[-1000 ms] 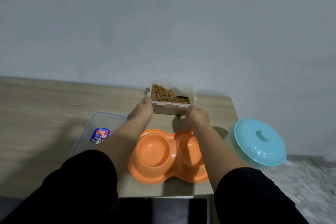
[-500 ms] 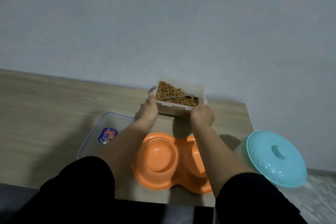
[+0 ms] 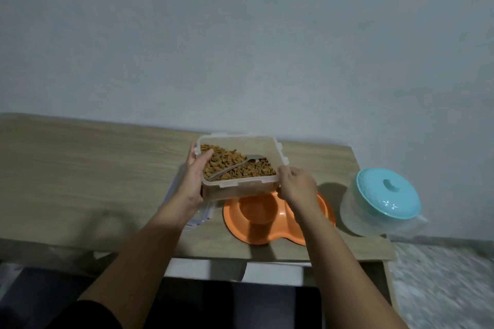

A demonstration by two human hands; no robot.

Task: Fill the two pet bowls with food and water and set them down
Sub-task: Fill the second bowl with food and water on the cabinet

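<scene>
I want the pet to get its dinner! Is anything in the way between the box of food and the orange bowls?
Nothing visible is. Both hands, left hand and right hand, hold the food container just above and behind the orange double bowl. The bowl's left cup is open and empty. A spoon lies on the kibble inside.

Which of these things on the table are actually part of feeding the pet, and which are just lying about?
Part of the job:
- food container, held by left hand and right hand
- spoon lying in the kibble
- orange double bowl, both wells dry

Lying about:
- clear lid
- container with teal lid
</scene>
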